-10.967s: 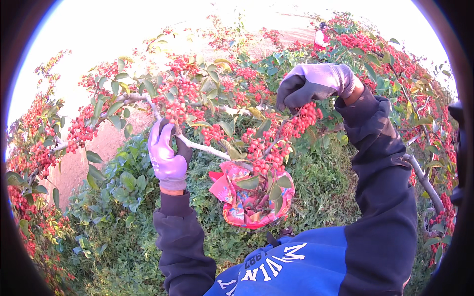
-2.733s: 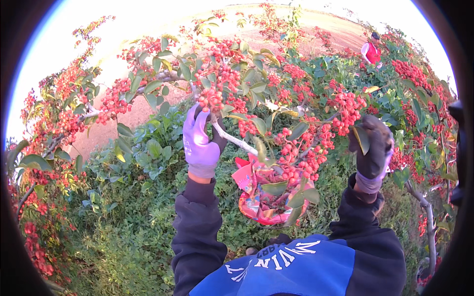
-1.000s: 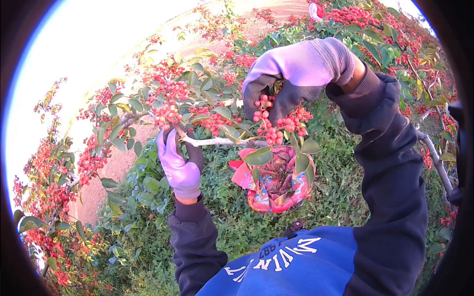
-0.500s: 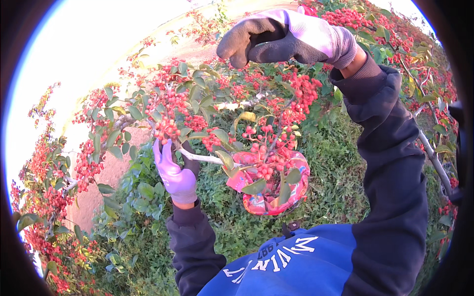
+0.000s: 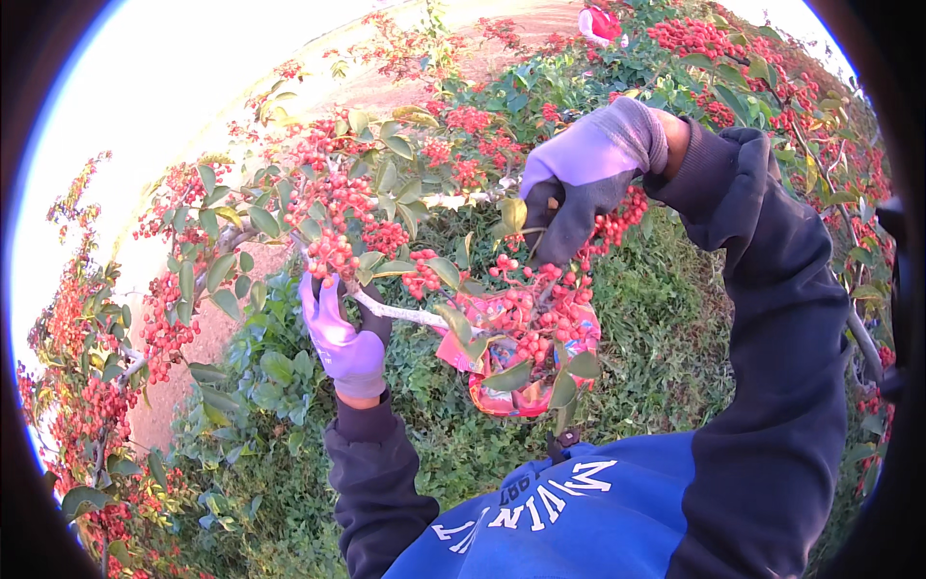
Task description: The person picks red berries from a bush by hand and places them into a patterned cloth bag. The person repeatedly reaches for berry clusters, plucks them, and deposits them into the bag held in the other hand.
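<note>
Both my hands wear purple gloves with dark palms and fingers. My left hand (image 5: 344, 338) is closed round a pale branch (image 5: 410, 314), just under a cluster of small red berries (image 5: 331, 253). My right hand (image 5: 584, 183) bends down over another part of the bush. Its dark fingers are pinched on a berry twig, and the exact grip is partly hidden behind them. Red berries (image 5: 540, 304) and green leaves hang right below these fingers. Beneath them, in front of my body, is an open pink-red printed bag (image 5: 453, 352), partly covered by the leaves.
More berry-laden branches (image 5: 92, 405) rise on the left, and others (image 5: 694, 39) spread along the upper right. A thick bare stem (image 5: 861, 338) stands at the right. Green undergrowth (image 5: 646, 357) covers the ground. A red and white object (image 5: 600, 26) sits at the top.
My right hand has come down from above the bush to the berry twig and closed there. The berry branch has shifted slightly. My left hand has stayed on its branch.
</note>
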### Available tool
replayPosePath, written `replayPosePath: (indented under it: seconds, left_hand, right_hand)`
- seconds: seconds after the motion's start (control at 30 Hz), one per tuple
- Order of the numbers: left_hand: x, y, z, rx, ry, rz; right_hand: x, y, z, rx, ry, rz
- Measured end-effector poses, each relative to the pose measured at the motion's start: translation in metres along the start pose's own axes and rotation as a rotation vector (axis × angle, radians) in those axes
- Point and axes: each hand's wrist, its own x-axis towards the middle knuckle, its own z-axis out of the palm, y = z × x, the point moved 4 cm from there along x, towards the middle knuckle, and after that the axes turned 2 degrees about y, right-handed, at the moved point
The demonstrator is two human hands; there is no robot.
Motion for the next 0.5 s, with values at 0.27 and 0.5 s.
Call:
replayPosePath:
  seconds: [0.27,0.5]
  left_hand:
    - [-0.001,0.001,0.005,0.042,-0.044,0.002]
    - [0.005,0.006,0.006,0.037,0.010,0.025]
  right_hand:
    - [-0.012,0.020,-0.024,0.310,0.643,-0.168]
    - [-0.034,-0.003,-0.018,0.178,0.566,-0.222]
